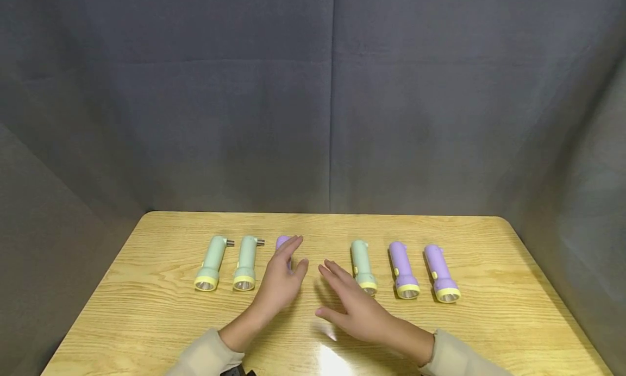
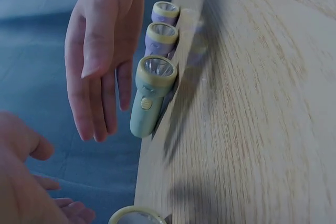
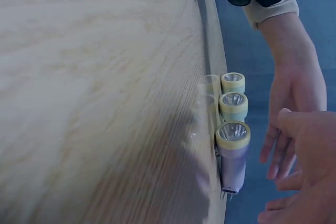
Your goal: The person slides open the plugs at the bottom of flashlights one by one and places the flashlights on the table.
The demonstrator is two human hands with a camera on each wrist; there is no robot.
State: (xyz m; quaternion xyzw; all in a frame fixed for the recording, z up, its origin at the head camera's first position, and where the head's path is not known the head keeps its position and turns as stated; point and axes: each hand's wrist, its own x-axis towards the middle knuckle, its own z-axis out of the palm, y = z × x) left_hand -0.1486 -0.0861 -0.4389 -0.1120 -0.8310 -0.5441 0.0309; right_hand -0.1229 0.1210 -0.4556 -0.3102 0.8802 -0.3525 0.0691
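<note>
Head view: six torches are laid in a row across the wooden worktop [image 1: 146,311], lens ends toward the person. Two green torches [image 1: 212,263] [image 1: 245,262] are seen at the left, each with a yellow lens ring and a small metal stub at the tail. A purple torch [image 1: 282,241] is largely hidden behind the left hand [image 1: 281,281], whose fingers are held straight and relaxed just over it, nothing gripped. The right hand [image 1: 349,305] is spread flat, palm down, above the worktop, fingers straight, just beside a green torch [image 1: 362,265]. Two purple torches [image 1: 403,269] [image 1: 440,272] with yellow rings are noted at the right.

Left wrist view: the right hand [image 2: 102,51] is seen with straight fingers, close beside the green torch [image 2: 150,95]; its yellow ring, clear lens and yellow switch are shown.

Right wrist view: the purple torch [image 3: 232,156] is nearest, the left hand [image 3: 291,108] slack beside it; contact cannot be judged.
</note>
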